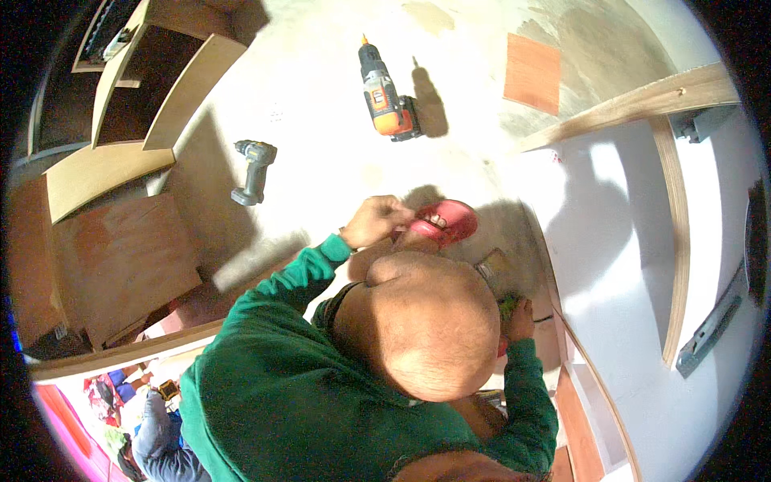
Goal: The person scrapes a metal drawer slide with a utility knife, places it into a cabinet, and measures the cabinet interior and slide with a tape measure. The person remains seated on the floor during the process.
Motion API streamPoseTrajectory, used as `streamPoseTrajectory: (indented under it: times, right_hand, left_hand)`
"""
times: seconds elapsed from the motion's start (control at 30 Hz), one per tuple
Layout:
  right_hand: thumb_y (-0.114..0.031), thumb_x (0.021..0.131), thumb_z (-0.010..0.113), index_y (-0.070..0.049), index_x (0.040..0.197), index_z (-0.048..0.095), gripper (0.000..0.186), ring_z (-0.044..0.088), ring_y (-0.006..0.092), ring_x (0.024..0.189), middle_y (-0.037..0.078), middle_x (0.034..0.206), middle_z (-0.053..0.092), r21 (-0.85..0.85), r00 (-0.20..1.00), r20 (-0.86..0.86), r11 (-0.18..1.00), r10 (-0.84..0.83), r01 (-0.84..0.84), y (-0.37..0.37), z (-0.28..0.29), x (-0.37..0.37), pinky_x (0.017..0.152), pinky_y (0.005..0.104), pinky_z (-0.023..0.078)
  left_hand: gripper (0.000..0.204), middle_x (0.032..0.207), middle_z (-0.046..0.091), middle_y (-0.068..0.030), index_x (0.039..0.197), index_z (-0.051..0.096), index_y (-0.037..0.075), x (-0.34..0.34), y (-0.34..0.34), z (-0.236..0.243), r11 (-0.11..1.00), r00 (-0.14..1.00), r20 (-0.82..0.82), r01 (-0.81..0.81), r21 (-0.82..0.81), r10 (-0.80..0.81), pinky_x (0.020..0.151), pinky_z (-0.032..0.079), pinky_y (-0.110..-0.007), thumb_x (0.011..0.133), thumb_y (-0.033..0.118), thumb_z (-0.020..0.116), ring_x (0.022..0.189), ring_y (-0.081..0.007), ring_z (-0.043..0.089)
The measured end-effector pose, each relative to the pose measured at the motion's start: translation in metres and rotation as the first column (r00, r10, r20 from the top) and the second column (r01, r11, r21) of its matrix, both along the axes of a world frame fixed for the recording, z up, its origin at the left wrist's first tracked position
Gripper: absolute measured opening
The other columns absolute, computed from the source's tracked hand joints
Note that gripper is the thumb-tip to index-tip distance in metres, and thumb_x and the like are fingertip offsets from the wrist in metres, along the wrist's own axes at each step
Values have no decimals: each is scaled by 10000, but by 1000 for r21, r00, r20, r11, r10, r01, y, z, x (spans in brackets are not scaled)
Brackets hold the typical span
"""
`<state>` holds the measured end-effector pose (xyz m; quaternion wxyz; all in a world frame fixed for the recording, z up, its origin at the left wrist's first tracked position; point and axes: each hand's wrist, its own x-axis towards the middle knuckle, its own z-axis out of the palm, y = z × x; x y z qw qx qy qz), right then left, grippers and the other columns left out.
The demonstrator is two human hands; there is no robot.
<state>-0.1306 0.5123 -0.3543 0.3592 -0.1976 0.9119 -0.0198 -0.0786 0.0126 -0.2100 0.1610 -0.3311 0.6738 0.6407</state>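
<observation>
Left of centre, my left hand [377, 221] has its fingers pinched together at the near-left side of a red, rounded container [456, 218]. Small pale pieces lie inside it; whatever the fingertips hold is too small to make out. My bare knee [418, 321] fills the middle and covers part of the view. To its right, my right hand [520, 321] is closed beside something green and red, mostly hidden behind the knee. Both arms wear green sleeves.
An orange-and-black drill [385, 100] stands on the floor ahead, a smaller dark drill [254, 170] farther left. A square wooden panel [532, 74] lies at far right. Wooden cabinet parts [193, 92] are at left; a white panel with wooden frame [675, 233] and metal slide [708, 336] borders the right.
</observation>
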Motion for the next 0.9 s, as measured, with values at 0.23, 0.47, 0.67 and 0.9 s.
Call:
streamPoseTrajectory:
  times: [0.23,0.47,0.67,0.9]
  right_hand:
    - [-547,827,768,11,1454,442,901,591,498,1210,318,1386,551,87,974,58,971,219,-223,-35,33,-73,1001,543,519]
    - [-438,874,738,-27,1225,634,550,677,435,1072,225,1164,706,-67,999,-26,997,-26,24,-100,98,-129,911,514,547]
    - [-482,874,727,-49,1338,562,656,672,441,1082,251,1162,701,41,989,122,996,-86,81,-121,121,-134,902,545,544]
    - [-443,899,732,-16,1267,611,576,690,426,1030,238,1119,717,-222,983,145,965,-109,140,-133,137,-119,895,534,537]
  left_hand:
    - [342,741,737,-105,915,723,-9,98,-129,-83,789,965,37,-191,-583,261,673,539,-350,971,324,669,659,-160,665]
    - [375,1088,746,-224,1075,772,60,87,-324,-149,472,826,150,-153,-868,543,953,541,-482,868,363,693,1076,-415,695]
    - [409,1178,721,-242,1124,766,64,40,-352,-170,423,735,106,-261,-868,670,1001,538,-479,868,376,700,1135,-423,679]
    - [450,1224,701,-263,1139,745,-11,23,-365,-199,454,652,195,-255,-854,732,1010,535,-463,866,339,673,1175,-419,666]
